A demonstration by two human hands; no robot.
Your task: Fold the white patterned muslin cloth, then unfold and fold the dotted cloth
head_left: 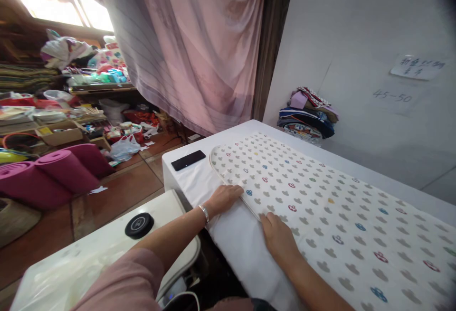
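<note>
A cream cloth (320, 197) printed with small grey, red and blue clover shapes lies spread flat over a white-covered table (199, 183). My left hand (223, 198) rests flat on the cloth's near edge, fingers together, a bracelet on the wrist. My right hand (278, 236) presses palm down on the same edge, a little further right. Neither hand grips anything; both lie flat on the fabric.
A black phone (188, 160) lies near the table's left corner. A stack of folded clothes (307, 114) sits at the far edge by the wall. A round black object (139, 225) rests on a white surface at my left. Pink rolled mats (53, 171) and clutter fill the floor.
</note>
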